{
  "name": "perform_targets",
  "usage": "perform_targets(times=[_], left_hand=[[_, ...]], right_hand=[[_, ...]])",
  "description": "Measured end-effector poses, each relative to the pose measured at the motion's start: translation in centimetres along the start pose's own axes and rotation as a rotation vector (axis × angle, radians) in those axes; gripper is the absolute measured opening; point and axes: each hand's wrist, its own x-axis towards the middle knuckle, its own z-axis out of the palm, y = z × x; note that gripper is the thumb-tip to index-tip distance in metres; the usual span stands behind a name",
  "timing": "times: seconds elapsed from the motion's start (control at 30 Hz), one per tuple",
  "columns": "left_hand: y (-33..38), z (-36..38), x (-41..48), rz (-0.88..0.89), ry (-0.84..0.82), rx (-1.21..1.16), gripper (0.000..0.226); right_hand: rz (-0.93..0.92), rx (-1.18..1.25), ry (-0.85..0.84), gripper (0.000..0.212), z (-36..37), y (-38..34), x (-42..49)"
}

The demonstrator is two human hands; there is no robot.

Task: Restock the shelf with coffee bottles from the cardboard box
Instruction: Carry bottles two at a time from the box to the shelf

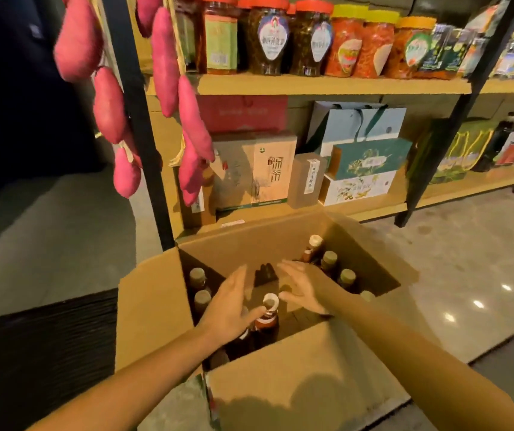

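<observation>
An open cardboard box (153,309) stands on the floor in front of the shelf (327,85). Several brown coffee bottles stand upright inside it, along the left and right walls. One bottle with a white cap (268,315) rises near the box's middle. My left hand (229,309) hovers over the box with fingers apart, its fingertips touching that bottle's cap. My right hand (304,287) is spread open just to the right of the cap, holding nothing. More bottles (330,262) stand beyond my right hand.
The lower shelf board (371,209) carries tea gift boxes (257,172) and paper bags. Jars with red and yellow lids (268,38) fill the upper shelf. Pink stuffed sweet potatoes (109,104) hang by a black post (139,119). The near box flap (305,377) lies open towards me.
</observation>
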Motion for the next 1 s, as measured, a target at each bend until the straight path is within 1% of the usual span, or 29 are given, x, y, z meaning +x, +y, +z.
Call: perform_targets(times=[0.07,0.17,0.27,0.33,0.47,0.57,0.67,0.73,0.83,0.9,1.0], left_hand=[[-0.2,0.5,0.4,-0.038,-0.032,0.027,0.092],[0.0,1.3,0.5,-0.123,-0.114,0.088,0.100],[0.3,2.1,0.2,-0.218,-0.203,0.146,0.101],[0.2,2.5,0.1,-0.267,-0.252,0.189,0.101],[0.3,2.4,0.4,-0.375,-0.271,0.173,0.100],[0.2,2.7,0.8,-0.447,-0.288,0.186,0.099],[0.0,3.1,1.3,-0.514,-0.295,0.226,0.099],[-0.3,3.3,1.6,-0.542,-0.298,0.293,0.100],[-0.4,3.7,2.0,-0.569,-0.309,0.426,0.095],[-0.5,3.9,2.4,-0.569,-0.318,0.518,0.088],[-0.4,4.1,3.0,-0.551,-0.312,0.600,0.075]], right_hand=[[-0.162,-0.100,-0.056,0.069,0.5,1.3,1.6],[-0.354,-0.133,-0.173,0.073,0.9,3.1,3.5],[-0.502,-0.078,-0.277,0.076,1.6,4.2,4.6],[-0.544,-0.003,-0.329,0.077,2.1,4.8,4.9],[-0.509,0.247,-0.430,0.078,3.6,5.9,6.3],[-0.458,0.334,-0.475,0.079,5.1,6.7,7.1],[-0.406,0.375,-0.484,0.083,6.5,6.8,7.3],[-0.378,0.374,-0.520,0.086,7.3,6.6,7.7],[-0.386,0.368,-0.550,0.087,8.3,6.6,8.0],[-0.410,0.451,-0.565,0.081,8.8,6.8,8.0],[-0.364,0.592,-0.598,0.071,9.4,7.1,7.8]])
